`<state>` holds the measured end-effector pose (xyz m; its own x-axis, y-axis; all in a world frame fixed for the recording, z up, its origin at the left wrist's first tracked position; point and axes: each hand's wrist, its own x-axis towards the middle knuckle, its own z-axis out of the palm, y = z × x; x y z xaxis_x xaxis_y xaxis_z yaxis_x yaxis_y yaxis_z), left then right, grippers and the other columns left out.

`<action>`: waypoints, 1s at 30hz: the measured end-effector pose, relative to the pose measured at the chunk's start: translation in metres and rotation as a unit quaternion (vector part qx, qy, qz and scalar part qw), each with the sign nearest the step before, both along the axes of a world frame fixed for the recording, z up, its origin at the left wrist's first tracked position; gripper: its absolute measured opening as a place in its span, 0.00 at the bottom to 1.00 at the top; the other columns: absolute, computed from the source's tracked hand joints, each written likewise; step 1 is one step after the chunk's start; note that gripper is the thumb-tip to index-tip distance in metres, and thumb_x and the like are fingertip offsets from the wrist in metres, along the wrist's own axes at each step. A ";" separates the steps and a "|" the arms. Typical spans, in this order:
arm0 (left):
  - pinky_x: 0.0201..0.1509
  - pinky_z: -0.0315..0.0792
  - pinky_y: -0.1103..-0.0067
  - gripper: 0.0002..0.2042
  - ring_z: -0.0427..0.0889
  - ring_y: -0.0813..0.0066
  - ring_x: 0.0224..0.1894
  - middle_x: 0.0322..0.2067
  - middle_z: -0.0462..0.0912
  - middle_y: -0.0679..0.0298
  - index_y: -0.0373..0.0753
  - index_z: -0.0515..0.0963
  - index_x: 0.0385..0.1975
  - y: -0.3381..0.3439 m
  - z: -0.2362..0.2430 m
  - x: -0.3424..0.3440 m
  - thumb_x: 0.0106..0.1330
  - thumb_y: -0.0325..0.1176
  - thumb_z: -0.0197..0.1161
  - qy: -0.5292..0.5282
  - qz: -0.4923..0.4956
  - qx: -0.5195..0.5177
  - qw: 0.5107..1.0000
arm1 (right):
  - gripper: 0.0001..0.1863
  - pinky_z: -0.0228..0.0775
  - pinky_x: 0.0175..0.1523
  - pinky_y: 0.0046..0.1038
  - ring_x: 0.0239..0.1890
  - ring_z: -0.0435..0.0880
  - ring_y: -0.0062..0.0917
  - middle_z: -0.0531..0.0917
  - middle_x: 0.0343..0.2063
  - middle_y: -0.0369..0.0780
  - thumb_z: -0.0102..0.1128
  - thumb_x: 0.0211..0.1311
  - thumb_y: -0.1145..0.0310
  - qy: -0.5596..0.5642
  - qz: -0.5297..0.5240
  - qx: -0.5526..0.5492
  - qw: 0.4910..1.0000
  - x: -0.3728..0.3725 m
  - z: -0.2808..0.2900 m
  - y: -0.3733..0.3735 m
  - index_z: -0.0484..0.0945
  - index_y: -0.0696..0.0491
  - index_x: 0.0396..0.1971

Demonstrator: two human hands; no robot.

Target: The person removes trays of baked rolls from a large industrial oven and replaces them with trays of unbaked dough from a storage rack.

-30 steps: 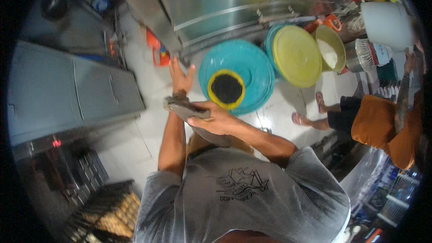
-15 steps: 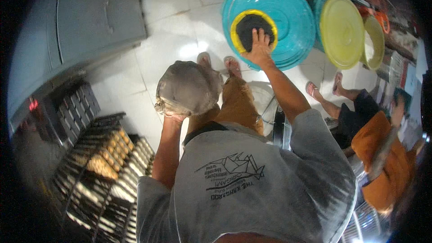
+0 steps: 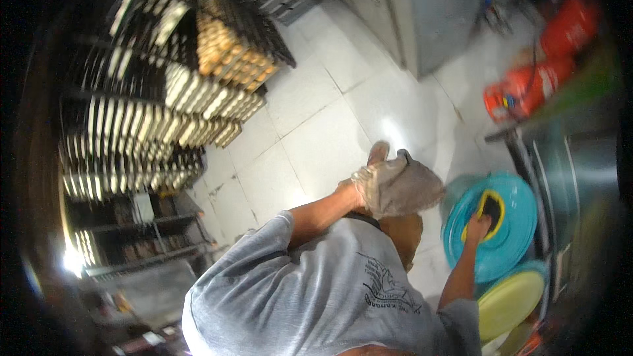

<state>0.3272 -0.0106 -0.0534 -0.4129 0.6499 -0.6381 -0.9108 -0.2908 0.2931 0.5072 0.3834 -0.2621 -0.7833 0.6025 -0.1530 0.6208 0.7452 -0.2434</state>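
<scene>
My left hand [image 3: 355, 192] is closed on the gathered edge of a grey-brown cloth bundle [image 3: 409, 184], which bulges out in front of my thighs. What the cloth wraps, if anything, is hidden. To the right, my right hand [image 3: 479, 225] is at the near edge of a round black thing with a yellow rim [image 3: 493, 207]. Its fingers look curled at the rim, though motion blurs them. That round thing lies over the large teal lid [image 3: 517, 240] of a tub.
A yellow lid [image 3: 511, 306] stands nearer than the teal one. Red gas cylinders [image 3: 531, 86] lie at the far right beside a grey cabinet [image 3: 442, 13]. Tall racks of trays [image 3: 138, 125], some with golden-brown pieces [image 3: 227, 53], fill the left. Pale floor tiles [image 3: 310, 112] run between.
My view has swung left, bringing the racks to the far left and the tubs to the lower right. The cloth stays in my left hand. My right hand has gone from lying flat to curled at the rim.
</scene>
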 end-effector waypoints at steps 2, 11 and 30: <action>0.69 0.64 0.68 0.25 0.70 0.63 0.62 0.62 0.70 0.58 0.38 0.62 0.65 -0.019 0.017 -0.009 0.75 0.46 0.45 -0.002 0.033 0.043 0.999 | 0.23 0.64 0.65 0.38 0.56 0.76 0.45 0.79 0.52 0.53 0.55 0.62 0.60 0.145 -0.084 -0.110 0.980 -0.029 0.015 -0.026 0.77 0.65 0.47; 0.67 0.67 0.69 0.22 0.73 0.64 0.60 0.60 0.72 0.58 0.37 0.64 0.64 -0.124 0.092 -0.094 0.76 0.44 0.43 -0.004 0.128 0.243 0.962 | 0.21 0.75 0.54 0.35 0.45 0.82 0.35 0.82 0.45 0.44 0.55 0.54 0.69 0.117 -0.114 -0.847 0.506 -0.208 0.258 -0.249 0.76 0.60 0.49; 0.66 0.66 0.71 0.24 0.72 0.65 0.60 0.58 0.73 0.60 0.37 0.65 0.63 -0.376 0.167 -0.257 0.74 0.45 0.50 0.358 0.255 -0.031 0.897 | 0.38 0.76 0.58 0.38 0.48 0.84 0.37 0.84 0.48 0.47 0.69 0.49 0.45 -0.054 0.092 -0.911 0.398 -0.500 0.353 -0.555 0.77 0.58 0.54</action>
